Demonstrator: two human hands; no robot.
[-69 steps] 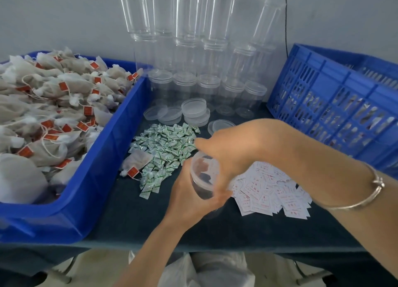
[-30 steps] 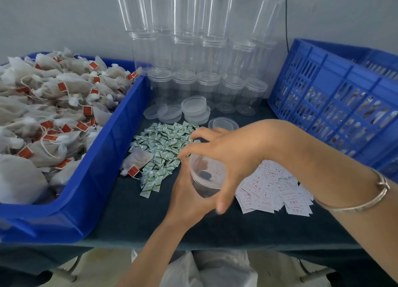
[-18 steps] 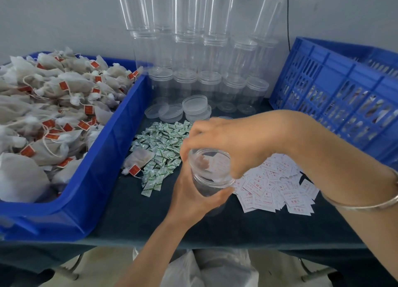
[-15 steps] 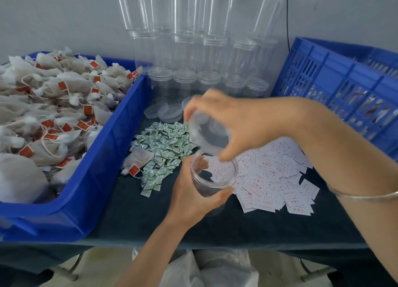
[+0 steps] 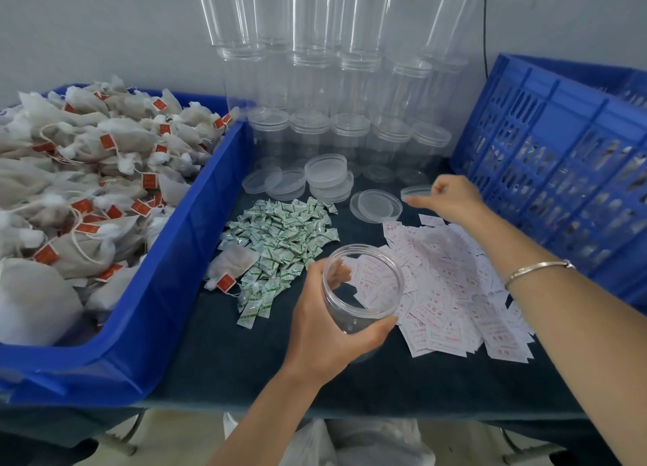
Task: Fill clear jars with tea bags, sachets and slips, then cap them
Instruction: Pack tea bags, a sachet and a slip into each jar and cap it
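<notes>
Left hand: grip wrapped around the lower wall of a clear jar, thumb on the near side.
Jar: uncapped and empty, held above the table between the sachets and the slips, mouth tilted up toward the camera.
Right hand: reaches to the far side near the blue crate, grip pinching the edge of a clear lid; I cannot tell whether the lid touches the table.
Wrist: a thin metal bracelet.
Tea bags: heaped in the blue bin at left; one loose tea bag lies beside the sachets.
Back row: stacked jars against the wall, loose lids in front.
</notes>
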